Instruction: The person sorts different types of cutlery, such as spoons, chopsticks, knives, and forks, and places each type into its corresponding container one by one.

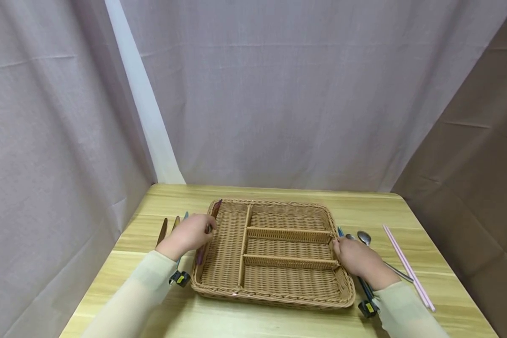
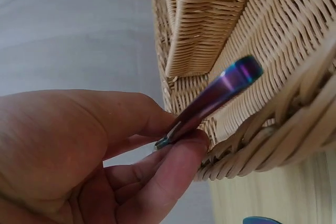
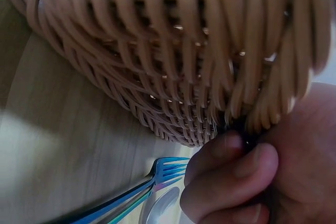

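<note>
My left hand [image 1: 196,231] pinches an iridescent purple table knife [image 2: 220,90] between thumb and fingers. In the head view the knife lies lengthwise over the left side of a wicker basket [image 1: 245,256], close along the rim of its long left compartment. Its handle points toward the near side, and my fingers cover its middle. At the basket's right side, my right hand [image 1: 357,256] grips the woven rim, fingers curled against the outer wall in the right wrist view. A blue fork [image 3: 163,169] and a spoon [image 3: 164,208] lie on the table below those fingers.
Left of the basket lie several more knives, among them a brown one [image 1: 162,232], partly behind my left arm. On the right are a silver spoon [image 1: 364,237] and pink chopsticks [image 1: 407,267]. Dividers split the basket into several compartments. Grey curtains [image 1: 279,103] stand behind the wooden table [image 1: 287,324].
</note>
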A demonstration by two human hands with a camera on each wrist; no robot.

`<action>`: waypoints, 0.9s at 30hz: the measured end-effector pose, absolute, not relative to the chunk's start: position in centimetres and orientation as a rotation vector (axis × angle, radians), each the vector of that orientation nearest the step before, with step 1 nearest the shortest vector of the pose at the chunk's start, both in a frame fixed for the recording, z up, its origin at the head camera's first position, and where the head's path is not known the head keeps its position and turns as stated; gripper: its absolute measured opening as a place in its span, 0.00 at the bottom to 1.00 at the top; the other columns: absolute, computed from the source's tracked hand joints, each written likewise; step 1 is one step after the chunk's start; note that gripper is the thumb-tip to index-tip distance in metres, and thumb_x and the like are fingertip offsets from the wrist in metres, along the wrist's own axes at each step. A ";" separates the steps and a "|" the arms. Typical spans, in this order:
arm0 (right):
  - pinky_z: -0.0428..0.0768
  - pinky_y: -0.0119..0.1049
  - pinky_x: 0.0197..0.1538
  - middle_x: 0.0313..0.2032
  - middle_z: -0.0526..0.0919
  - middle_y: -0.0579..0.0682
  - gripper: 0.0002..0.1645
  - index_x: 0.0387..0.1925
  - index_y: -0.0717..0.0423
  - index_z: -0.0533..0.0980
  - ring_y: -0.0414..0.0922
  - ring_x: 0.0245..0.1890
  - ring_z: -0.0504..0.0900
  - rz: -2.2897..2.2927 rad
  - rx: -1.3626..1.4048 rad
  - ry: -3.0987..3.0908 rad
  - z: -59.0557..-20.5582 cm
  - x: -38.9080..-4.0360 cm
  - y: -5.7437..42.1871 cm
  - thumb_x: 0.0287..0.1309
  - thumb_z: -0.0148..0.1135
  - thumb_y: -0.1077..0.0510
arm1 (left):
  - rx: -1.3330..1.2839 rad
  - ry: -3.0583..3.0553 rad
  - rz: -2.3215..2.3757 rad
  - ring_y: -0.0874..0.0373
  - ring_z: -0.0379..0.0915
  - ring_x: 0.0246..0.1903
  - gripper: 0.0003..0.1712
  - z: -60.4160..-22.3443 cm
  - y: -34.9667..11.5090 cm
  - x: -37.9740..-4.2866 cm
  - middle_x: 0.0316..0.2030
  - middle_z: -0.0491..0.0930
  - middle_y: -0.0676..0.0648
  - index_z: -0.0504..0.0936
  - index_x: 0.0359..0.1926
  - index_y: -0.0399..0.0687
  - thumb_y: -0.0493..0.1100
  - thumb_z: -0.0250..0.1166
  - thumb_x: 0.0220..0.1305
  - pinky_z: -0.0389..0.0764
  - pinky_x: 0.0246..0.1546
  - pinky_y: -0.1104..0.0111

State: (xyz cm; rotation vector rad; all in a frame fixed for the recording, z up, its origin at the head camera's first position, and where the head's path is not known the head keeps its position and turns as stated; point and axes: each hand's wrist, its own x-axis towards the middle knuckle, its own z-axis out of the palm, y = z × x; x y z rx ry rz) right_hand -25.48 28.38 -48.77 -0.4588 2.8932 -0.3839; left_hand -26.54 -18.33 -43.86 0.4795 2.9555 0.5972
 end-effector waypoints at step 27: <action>0.78 0.70 0.64 0.55 0.85 0.69 0.26 0.41 0.59 0.79 0.72 0.59 0.83 -0.421 -0.440 2.919 -49.4 -25.6 28.7 0.88 0.36 0.52 | 0.403 2.806 0.488 0.58 0.63 0.24 0.08 -44.0 -15.7 -28.2 0.30 0.72 0.50 0.81 0.36 0.43 0.27 0.67 0.67 0.67 0.27 0.65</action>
